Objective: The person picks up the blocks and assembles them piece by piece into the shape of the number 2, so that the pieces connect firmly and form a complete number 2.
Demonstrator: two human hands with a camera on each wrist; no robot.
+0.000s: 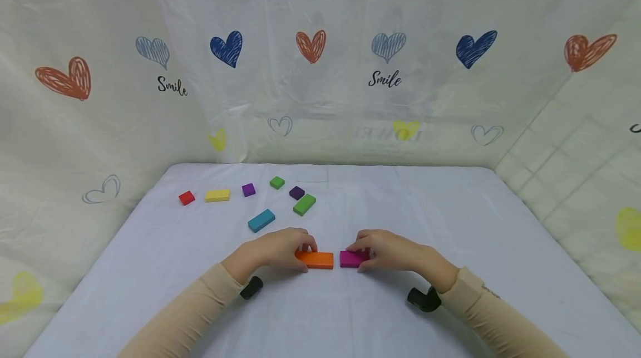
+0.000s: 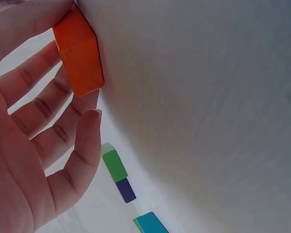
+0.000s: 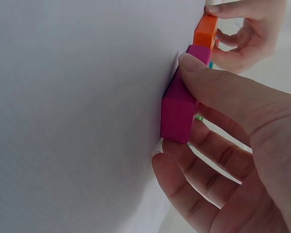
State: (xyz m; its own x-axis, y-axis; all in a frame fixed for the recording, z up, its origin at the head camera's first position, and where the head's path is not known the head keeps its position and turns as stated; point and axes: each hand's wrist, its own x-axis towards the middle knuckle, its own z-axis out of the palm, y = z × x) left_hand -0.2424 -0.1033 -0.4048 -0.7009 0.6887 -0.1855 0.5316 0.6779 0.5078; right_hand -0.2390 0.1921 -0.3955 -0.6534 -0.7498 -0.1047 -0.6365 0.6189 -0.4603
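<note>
My left hand (image 1: 286, 248) pinches an orange block (image 1: 319, 260) between thumb and fingers at its left end. To its right, my right hand (image 1: 386, 251) holds a magenta block (image 1: 351, 259) the same way, thumb on the near side and fingers behind. Both long blocks lie flat on the white cloth, end to end, with a narrow gap between them in the head view. Seen from the right wrist, the magenta block (image 3: 178, 115) lines up with the orange block (image 3: 205, 31) behind it. The left wrist view shows the thumb along the orange block (image 2: 80, 58).
Beyond the hands lie a blue block (image 1: 261, 221), a long green block (image 1: 304, 205), a dark purple block (image 1: 297, 193) and a small green block (image 1: 277, 182). Farther left are a purple block (image 1: 248, 190), a yellow block (image 1: 217, 196) and a red block (image 1: 187, 198).
</note>
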